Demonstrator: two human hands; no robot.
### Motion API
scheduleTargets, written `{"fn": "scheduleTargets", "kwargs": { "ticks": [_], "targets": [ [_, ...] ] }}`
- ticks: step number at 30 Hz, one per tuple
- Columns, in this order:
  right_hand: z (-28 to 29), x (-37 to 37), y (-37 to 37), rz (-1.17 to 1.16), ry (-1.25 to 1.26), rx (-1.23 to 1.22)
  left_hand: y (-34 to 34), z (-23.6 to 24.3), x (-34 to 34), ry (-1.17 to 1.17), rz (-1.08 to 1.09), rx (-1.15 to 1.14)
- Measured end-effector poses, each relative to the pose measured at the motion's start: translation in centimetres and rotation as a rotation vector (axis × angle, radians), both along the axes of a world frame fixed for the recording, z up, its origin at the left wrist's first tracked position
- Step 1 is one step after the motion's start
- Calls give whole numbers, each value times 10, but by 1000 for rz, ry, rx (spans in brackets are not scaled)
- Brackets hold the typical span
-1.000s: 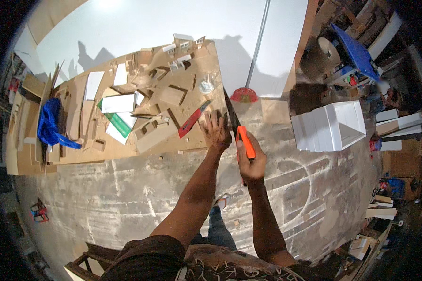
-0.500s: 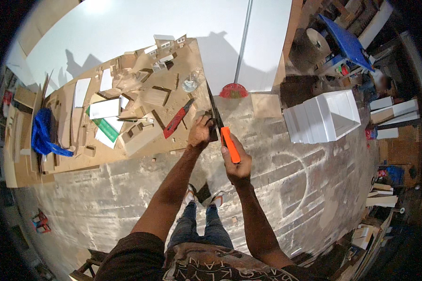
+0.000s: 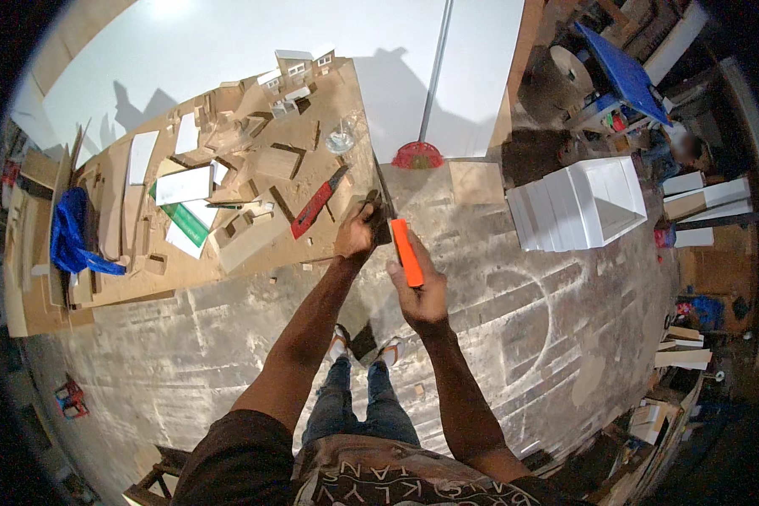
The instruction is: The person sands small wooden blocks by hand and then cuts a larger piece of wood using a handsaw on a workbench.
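My right hand [image 3: 420,297] grips the orange handle of a hand saw [image 3: 405,250], whose dark blade runs up along the right edge of a brown worktable [image 3: 346,126]. At that edge, right beside the blade, my left hand [image 3: 357,236] presses down on a small dark wooden piece [image 3: 373,202]. A red-handled tool [image 3: 316,205] lies on the table just left of my left hand.
The worktable carries wood offcuts, white sheets [image 3: 184,184], a green strip [image 3: 185,223], small model houses [image 3: 299,63] and a blue cloth [image 3: 72,232]. A red broom [image 3: 419,154] leans on the white wall. White boxes [image 3: 586,202] stand to the right on the concrete floor.
The view has shifted down and back, so my legs and feet show. Both hands stay at the table edge, and the saw has moved only slightly.
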State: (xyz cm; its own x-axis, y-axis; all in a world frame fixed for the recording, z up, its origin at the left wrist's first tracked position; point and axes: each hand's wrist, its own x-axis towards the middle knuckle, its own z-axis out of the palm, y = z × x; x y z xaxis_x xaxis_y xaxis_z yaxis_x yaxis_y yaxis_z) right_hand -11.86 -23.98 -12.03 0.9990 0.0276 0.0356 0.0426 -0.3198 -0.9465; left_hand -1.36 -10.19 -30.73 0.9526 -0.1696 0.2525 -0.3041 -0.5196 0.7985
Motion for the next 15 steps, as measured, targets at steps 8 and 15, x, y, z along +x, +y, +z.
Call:
{"fn": "scheduleTargets", "kwargs": {
  "ticks": [8, 15],
  "targets": [
    [68, -42, -5, -89, 126, -64, 11, 11, -6, -120, 38, 230],
    [26, 29, 3, -113, 14, -133, -10, 13, -1, -90, 44, 75]
  ]
}}
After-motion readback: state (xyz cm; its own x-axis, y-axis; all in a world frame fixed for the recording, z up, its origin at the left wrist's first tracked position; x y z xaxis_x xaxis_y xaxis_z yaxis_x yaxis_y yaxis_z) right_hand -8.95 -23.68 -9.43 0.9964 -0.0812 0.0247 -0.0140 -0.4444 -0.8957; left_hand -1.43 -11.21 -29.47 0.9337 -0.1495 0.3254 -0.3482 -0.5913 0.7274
